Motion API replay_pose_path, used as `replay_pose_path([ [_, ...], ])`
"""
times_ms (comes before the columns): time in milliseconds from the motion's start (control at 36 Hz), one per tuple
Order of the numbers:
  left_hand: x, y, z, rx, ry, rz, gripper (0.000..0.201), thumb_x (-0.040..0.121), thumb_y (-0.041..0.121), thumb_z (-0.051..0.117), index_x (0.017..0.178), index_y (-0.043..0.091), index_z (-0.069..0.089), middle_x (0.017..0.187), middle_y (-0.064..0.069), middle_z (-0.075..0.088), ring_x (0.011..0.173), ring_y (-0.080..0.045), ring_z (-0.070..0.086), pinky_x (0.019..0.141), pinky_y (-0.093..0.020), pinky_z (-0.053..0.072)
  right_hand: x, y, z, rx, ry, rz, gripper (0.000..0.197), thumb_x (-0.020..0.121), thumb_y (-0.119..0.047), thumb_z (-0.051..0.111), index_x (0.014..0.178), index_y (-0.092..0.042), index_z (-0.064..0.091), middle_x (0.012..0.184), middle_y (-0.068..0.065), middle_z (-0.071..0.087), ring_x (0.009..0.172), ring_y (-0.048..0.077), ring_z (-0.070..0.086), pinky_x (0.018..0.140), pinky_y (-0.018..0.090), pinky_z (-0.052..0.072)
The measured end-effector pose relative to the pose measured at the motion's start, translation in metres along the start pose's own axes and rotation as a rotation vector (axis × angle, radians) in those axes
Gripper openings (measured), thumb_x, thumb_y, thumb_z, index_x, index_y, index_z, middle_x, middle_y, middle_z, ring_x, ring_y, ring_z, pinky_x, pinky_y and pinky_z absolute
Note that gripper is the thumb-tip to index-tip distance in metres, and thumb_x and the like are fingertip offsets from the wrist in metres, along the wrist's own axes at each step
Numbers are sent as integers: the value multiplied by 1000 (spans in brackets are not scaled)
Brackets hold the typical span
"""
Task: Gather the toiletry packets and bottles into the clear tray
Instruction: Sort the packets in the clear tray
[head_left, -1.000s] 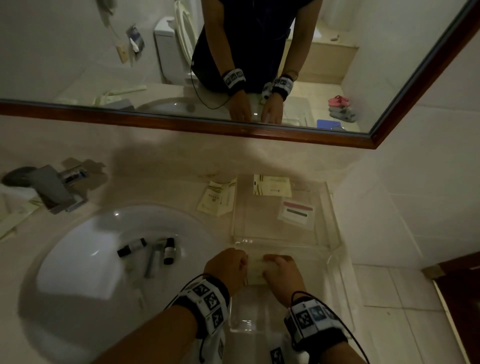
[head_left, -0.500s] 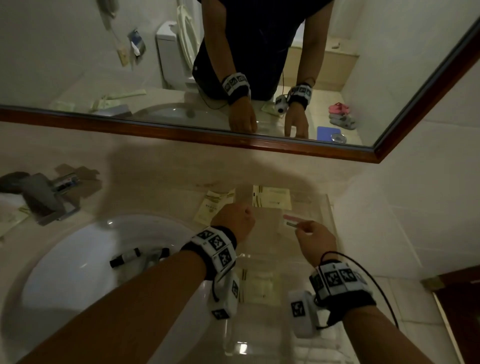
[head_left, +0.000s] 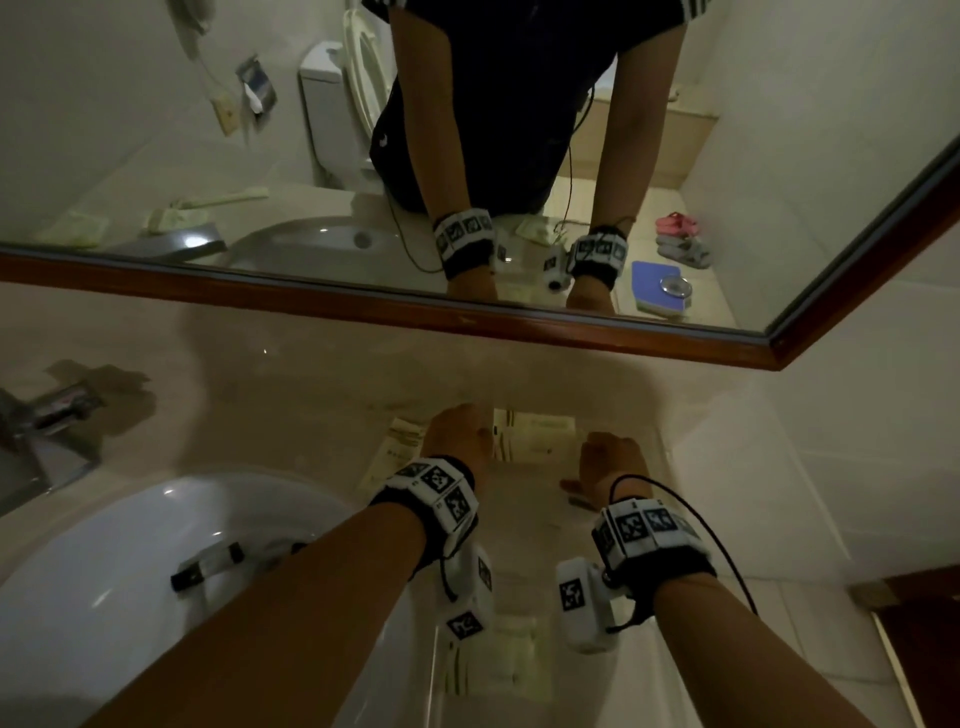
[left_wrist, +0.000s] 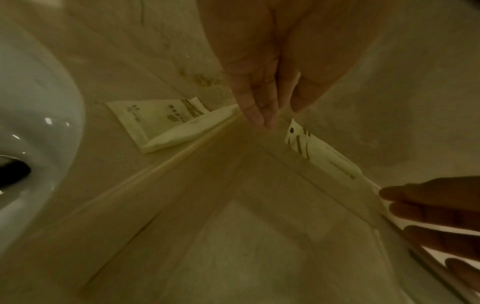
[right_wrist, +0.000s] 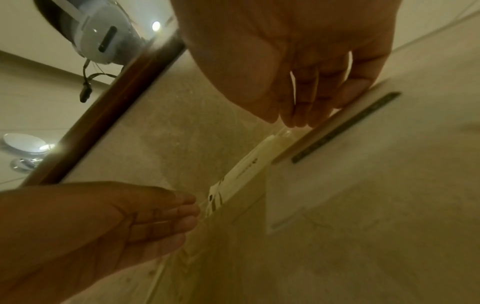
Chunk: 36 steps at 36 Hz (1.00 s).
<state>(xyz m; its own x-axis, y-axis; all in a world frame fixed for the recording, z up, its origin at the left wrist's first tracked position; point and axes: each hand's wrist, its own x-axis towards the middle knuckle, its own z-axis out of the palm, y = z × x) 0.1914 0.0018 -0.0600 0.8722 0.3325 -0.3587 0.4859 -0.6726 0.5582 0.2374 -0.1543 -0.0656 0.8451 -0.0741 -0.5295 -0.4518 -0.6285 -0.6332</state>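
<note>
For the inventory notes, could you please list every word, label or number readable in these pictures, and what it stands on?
No text can be read.
Packet left of the tray: dark print and stripes, too blurred.
Packet behind the tray: stripes and small print, too blurred.
Wristbands: square black-and-white markers, no words.

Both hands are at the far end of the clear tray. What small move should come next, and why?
Probably the left hand should pick up the packet lying on the counter just outside the clear tray wall. Its straight fingers hover right beside it, and that packet is not yet in the tray.
</note>
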Motion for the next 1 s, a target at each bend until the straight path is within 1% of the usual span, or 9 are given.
replay_pose_path([
  [139,9,1,10,74,-48,1,37,95,25,46,114,-4,57,122,-21,59,110,-34,58,91,-39,47,2,3,2,-88,9,-64,30,94,-15,45,120,-9,59,126,16,54,103,32,62,65,27,55],
  [278,14,2,16,99,-65,-4,45,91,32,55,125,2,51,130,-18,53,118,-34,53,97,-39,44,-1,2,8,-23,14,-64,34,91,-26,57,121,-11,57,133,11,46,76,35,69,65,40,60],
  [417,19,-2,22,100,-18,-20,51,93,26,52,137,5,37,138,-18,46,125,-34,46,103,-40,41,1,0,8,-1,-3,-25,27,89,-22,60,115,-15,57,122,9,51,82,35,67,70,43,59],
  [528,19,-4,23,82,6,-9,48,93,24,50,136,6,37,136,-17,47,124,-34,46,102,-40,41,4,4,6,123,-37,-23,23,90,-11,56,112,-7,58,84,5,60,68,23,62,64,39,58],
  [583,19,-4,23,58,10,-8,47,93,21,50,136,6,38,135,-18,47,123,-34,47,102,-40,41,3,3,6,132,-47,-14,22,90,-13,57,112,-8,59,99,12,63,84,33,64,72,47,58],
  [639,18,-3,23,25,0,-13,43,93,18,48,133,3,41,132,-20,48,120,-35,48,100,-41,42,1,3,7,157,-39,20,14,91,-14,56,104,-12,60,111,17,60,95,40,62,78,51,57],
  [750,12,-2,17,-10,-5,-24,37,96,11,39,130,-2,45,136,-22,45,123,-35,46,104,-41,38,-4,0,5,260,-14,41,17,91,-13,56,75,-19,57,99,15,58,75,33,63,75,52,58],
  [889,1,-1,6,-64,-5,11,29,95,10,39,118,-2,52,126,-22,51,113,-35,53,95,-42,45,-19,2,1,380,2,-8,25,90,-8,57,68,-18,53,88,13,55,84,35,57,74,53,57],
  [1000,-20,0,3,-88,17,84,15,96,12,39,98,3,51,102,-19,57,94,-29,56,81,-36,46,-41,8,-6,482,-10,-48,26,92,1,50,70,-13,50,82,11,55,76,32,56,65,44,55],
])
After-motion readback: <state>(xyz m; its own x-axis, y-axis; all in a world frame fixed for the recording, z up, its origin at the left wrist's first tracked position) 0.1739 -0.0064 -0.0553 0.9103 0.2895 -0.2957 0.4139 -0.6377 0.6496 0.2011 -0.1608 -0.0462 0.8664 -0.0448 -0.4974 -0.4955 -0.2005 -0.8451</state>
